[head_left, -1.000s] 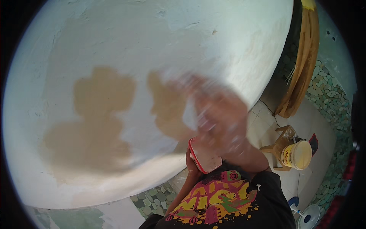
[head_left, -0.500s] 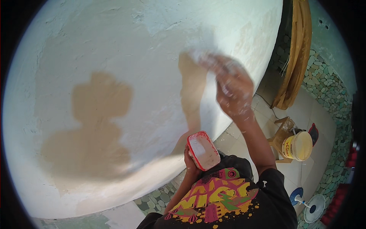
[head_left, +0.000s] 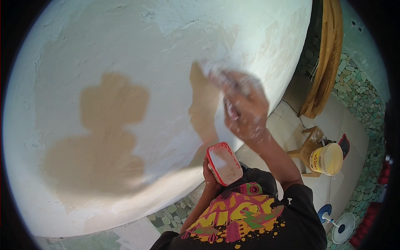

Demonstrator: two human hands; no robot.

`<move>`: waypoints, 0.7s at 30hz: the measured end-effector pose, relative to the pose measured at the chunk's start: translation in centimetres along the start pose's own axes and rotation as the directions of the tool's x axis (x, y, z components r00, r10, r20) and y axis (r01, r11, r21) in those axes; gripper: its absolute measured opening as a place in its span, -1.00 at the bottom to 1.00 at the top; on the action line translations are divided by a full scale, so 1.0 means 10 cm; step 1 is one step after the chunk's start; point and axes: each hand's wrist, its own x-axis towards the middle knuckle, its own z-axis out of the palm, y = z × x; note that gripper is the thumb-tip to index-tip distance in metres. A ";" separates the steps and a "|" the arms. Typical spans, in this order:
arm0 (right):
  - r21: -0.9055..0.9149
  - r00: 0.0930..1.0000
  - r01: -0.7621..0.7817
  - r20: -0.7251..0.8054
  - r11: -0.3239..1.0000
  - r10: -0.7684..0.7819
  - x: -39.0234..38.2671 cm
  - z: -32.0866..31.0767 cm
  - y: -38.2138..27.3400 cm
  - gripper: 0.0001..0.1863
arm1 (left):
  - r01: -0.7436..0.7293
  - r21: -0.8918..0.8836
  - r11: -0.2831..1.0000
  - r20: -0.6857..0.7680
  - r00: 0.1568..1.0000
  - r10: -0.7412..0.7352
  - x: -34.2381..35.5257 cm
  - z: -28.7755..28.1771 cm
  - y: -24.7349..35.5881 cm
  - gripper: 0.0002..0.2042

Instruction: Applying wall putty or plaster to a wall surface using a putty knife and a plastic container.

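My right hand (head_left: 246, 102), smeared with white paste, is raised against the pale wall (head_left: 164, 79). Its fingers are closed around a whitish object (head_left: 212, 71) that touches or nearly touches the wall; motion blur hides its kind. Low in front of my chest, my left hand (head_left: 208, 173) grips the side of a rectangular tub (head_left: 213, 166) with a red rim. Whitish paste coats the inside of the tub, which is tilted so its opening shows.
To the right, a yellow-and-white bucket (head_left: 331, 159) stands by a small wooden stool (head_left: 310, 146) on the tiled floor. A fan (head_left: 343, 228) sits lower right. Brown curtain-like cloth (head_left: 325, 58) hangs beyond the wall's edge. Pebble-patterned stone (head_left: 358, 87) lines the far side.
My right hand has shifted left and slightly down along the wall, its shadow moving with it. The left hand still holds the tub in nearly the same place.
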 end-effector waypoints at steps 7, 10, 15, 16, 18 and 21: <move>0.005 0.984 0.069 -0.163 0.998 -0.067 0.32 0.21 0.18 -0.40 | 0.014 -0.079 0.997 0.069 0.998 -0.009 0.03 0.08 -0.12 -0.33; 0.022 0.990 0.061 -0.128 0.998 -0.058 0.03 0.23 0.20 -0.39 | -0.090 -0.010 0.996 -0.046 0.995 0.089 0.00 0.15 -0.11 -0.33; 0.019 0.998 0.051 0.022 0.999 -0.051 -0.20 0.04 0.25 -0.40 | -0.085 0.045 0.995 -0.122 0.989 0.090 0.04 0.33 -0.05 -0.37; 0.034 0.998 0.060 -0.029 0.998 -0.059 -0.09 -0.03 0.22 -0.39 | -0.088 0.045 0.995 -0.125 0.988 0.093 0.07 0.28 -0.06 -0.37; 0.181 0.992 -0.018 -0.123 0.983 0.041 0.17 -0.10 0.19 -0.37 | -0.096 0.018 0.995 -0.025 0.995 0.097 0.19 0.11 -0.08 -0.38; 0.203 0.987 0.025 -0.163 0.979 0.009 0.54 -0.12 0.29 -0.36 | -0.046 -0.091 0.995 0.039 0.998 0.050 0.25 -0.07 -0.10 -0.38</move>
